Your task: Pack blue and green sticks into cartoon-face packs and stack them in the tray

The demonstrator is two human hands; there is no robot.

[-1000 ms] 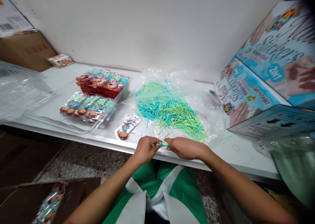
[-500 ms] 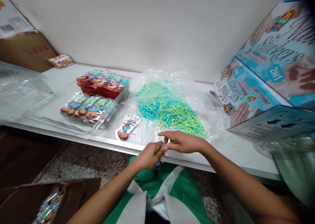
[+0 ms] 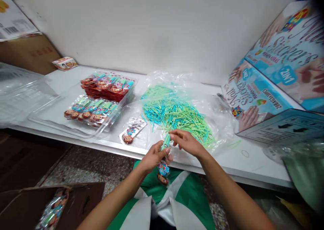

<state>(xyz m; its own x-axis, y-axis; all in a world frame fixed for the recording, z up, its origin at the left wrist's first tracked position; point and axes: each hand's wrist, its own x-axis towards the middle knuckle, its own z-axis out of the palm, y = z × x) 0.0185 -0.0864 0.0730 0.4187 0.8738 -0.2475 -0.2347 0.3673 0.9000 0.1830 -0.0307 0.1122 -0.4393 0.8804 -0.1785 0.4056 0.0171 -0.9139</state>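
Observation:
My left hand is closed around a small clear packet printed with a cartoon figure, which hangs below the fingers past the table's front edge. A bunch of thin light-green sticks stands up out of its top. My right hand has its thumb and fingertips at the upper ends of these sticks, the other fingers bent. Just beyond my hands, a heap of thin green and blue sticks lies on a clear plastic sheet. Flat on the table to the left is another cartoon packet.
A clear plastic tray holds filled packets in stacks. Blue printed cartons stand at the right. At the left are clear plastic containers and a brown carton. An open box with packets sits below.
My hands were close together over the table edge, mostly hiding the packet. Now the packet hangs in view from my left hand, and green sticks show at its top beside my right fingertips.

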